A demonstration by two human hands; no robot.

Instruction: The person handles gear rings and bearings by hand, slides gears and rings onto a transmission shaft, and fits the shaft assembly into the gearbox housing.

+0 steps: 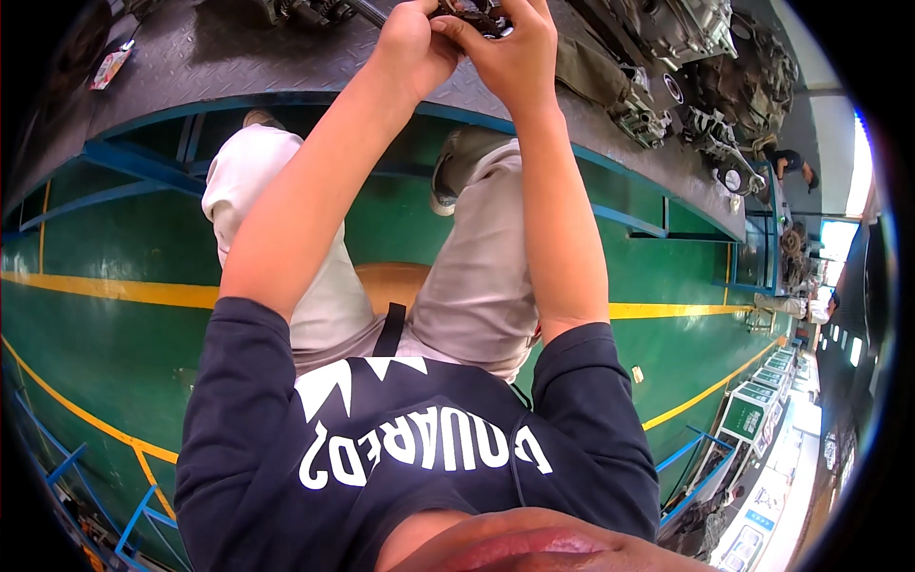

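Note:
At the top edge of the view both my hands meet over a dark, shiny metal part [479,17], which the frame cuts off, so its kind does not show. My left hand [419,43] has its fingers closed on the part's left side. From the right, my right hand [513,46] grips it with the thumb laid across toward the left hand. A grey metal rod [366,11] ends beside my left hand; whether they touch I cannot tell. Under my hands is the edge of the dark tread-plate workbench [248,62].
A toothed metal shaft [319,11] lies on the bench at left, with a small tag [112,65] farther left. Metal housings [691,33] and smaller machine parts [640,114] crowd its right side. Blue frame bars [143,167] run below the bench. Another person [793,167] is far right.

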